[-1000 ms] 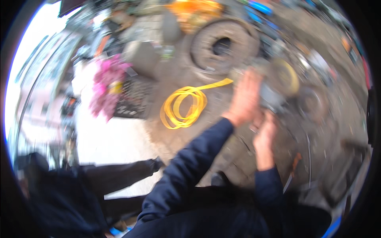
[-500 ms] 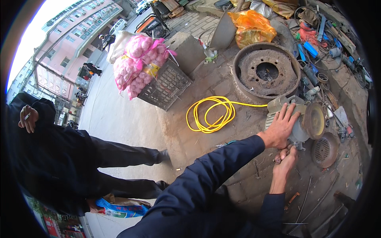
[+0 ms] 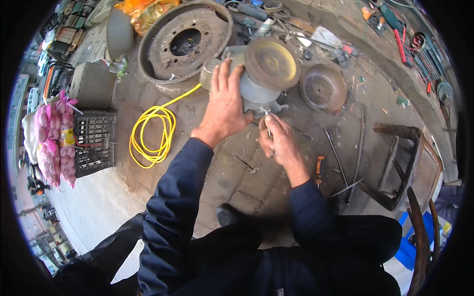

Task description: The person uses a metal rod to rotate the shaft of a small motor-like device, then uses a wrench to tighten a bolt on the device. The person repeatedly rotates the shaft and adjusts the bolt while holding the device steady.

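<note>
Left hand (image 3: 227,106) lay over the grey metal motor-like machine (image 3: 256,93), fingers stretched along its near side, thumb out toward the lower part — braced there, not clenched round anything. Right hand (image 3: 279,140) grasped a small silver metal tool (image 3: 268,117), fingers curled about it, its upper end at the machine's lower edge; whether that end was seated on a part, cannot tell. The machine sat on the grey-brown paved ground (image 3: 237,172) in front of the person, its round yellow-faced brown pulley (image 3: 271,59) facing up. Big round rusty steel wheel rim (image 3: 163,52) lay just beyond, to the left; round brown vented metal cover (image 3: 323,89) just right of the pulley. Coiled bright yellow cable (image 3: 170,126) ran up to the machine from the left. Orange-handled slim tool (image 3: 320,167) lay near the right forearm. Far left — black plastic lattice crate (image 3: 95,143), with pink net bags of pale bulbs (image 3: 52,148) against it.
</note>
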The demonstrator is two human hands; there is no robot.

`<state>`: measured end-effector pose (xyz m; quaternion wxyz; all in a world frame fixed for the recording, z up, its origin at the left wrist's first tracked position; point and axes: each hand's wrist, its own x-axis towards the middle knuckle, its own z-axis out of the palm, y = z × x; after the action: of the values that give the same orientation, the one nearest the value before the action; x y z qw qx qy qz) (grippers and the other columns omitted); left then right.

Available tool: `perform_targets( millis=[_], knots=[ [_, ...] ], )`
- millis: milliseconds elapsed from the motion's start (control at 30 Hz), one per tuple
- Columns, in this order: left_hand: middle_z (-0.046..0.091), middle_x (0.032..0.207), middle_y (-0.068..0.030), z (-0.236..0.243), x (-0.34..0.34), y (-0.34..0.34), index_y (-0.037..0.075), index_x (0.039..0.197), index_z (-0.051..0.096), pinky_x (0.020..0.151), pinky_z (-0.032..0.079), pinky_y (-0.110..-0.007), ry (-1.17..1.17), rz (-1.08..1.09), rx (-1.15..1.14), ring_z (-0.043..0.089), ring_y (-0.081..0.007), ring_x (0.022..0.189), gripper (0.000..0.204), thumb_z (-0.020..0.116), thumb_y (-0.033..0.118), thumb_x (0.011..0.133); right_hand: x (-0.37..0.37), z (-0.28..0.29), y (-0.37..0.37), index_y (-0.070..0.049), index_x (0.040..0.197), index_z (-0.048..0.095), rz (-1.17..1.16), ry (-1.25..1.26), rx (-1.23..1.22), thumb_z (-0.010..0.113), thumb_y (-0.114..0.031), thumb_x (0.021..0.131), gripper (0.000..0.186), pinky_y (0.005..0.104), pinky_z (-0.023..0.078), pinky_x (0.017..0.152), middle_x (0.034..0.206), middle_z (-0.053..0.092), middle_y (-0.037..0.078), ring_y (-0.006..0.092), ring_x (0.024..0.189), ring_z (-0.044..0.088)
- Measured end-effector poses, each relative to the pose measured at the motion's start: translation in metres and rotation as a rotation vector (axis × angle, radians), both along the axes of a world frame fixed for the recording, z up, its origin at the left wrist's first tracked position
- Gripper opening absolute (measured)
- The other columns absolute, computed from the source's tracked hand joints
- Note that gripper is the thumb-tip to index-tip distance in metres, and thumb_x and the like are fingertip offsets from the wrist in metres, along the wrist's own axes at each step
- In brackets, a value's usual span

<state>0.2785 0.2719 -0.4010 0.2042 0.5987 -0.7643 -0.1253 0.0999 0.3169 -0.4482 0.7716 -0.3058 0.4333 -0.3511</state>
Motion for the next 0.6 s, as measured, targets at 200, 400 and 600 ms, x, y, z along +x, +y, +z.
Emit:
perform_targets(
  millis=[200,400,600],
  knots=[
    [0.024,0.157,-0.0339,-0.015,0.001,0.001,0.001,0.153,0.027,0.124,0.024,-0.058,0.042,-0.043,-0.135,0.022,-0.055,0.148,0.11,0.085,0.011,0.06,-0.067,-0.011,-0.059,-0.004,0.079,0.067,0.329,0.32,-0.229,0.07,-0.039,0.099,0.041,0.0233,0.021,0.043,0.053,0.04,-0.009,0.0021,0.046,0.031],
    [0.022,0.16,-0.0304,-0.013,-0.001,0.001,0.004,0.154,0.026,0.123,0.026,-0.058,0.048,-0.019,-0.12,0.021,-0.0539,0.149,0.109,0.084,0.011,0.062,-0.087,-0.007,-0.083,-0.004,0.083,0.071,0.462,0.329,-0.319,0.076,-0.043,0.092,0.04,0.0237,0.03,0.049,0.07,0.057,-0.005,0.0036,0.055,0.04],
    [0.022,0.16,-0.03,-0.015,-0.001,0.003,0.004,0.155,0.026,0.124,0.023,-0.057,0.063,0.0,-0.108,0.02,-0.0511,0.15,0.109,0.082,0.01,0.062,-0.073,0.006,-0.009,-0.004,0.103,0.062,0.198,-0.114,-0.1,0.056,-0.03,0.108,0.027,0.0223,0.034,0.052,0.067,0.053,-0.002,0.0055,0.054,0.043]
  ],
)
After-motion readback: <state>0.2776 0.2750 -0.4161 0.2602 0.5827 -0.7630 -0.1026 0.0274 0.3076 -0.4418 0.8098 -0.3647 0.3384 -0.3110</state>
